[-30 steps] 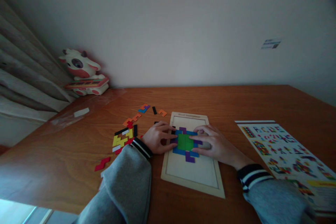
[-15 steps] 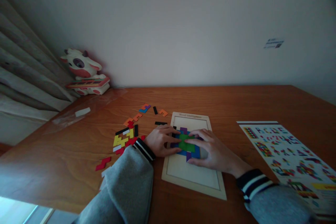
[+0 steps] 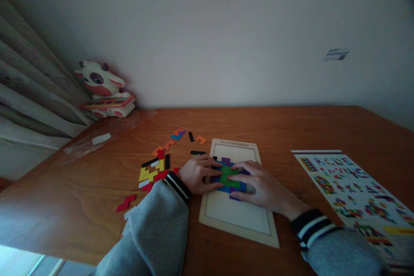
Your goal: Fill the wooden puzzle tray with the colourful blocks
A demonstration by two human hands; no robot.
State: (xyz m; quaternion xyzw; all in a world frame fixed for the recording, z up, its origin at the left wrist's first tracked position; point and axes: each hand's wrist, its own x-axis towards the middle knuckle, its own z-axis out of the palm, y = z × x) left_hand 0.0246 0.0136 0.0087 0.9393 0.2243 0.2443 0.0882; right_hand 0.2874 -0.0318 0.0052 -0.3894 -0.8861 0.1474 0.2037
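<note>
Nearest us lies the bare lower part of the wooden tray (image 3: 237, 217). Above it, our left hand (image 3: 197, 174) and right hand (image 3: 258, 185) press flat, fingers spread, on the cluster of coloured pieces (image 3: 230, 176) mid-tray. We judge we're squaring the cluster; next calls for fetching from the loose pieces (image 3: 155, 168) beyond.

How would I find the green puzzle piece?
Look at the wooden puzzle tray on the brown table. Both hands, left hand and right hand, press on coloured pieces there. The green piece sits between them, ringed by blue and purple.
</note>
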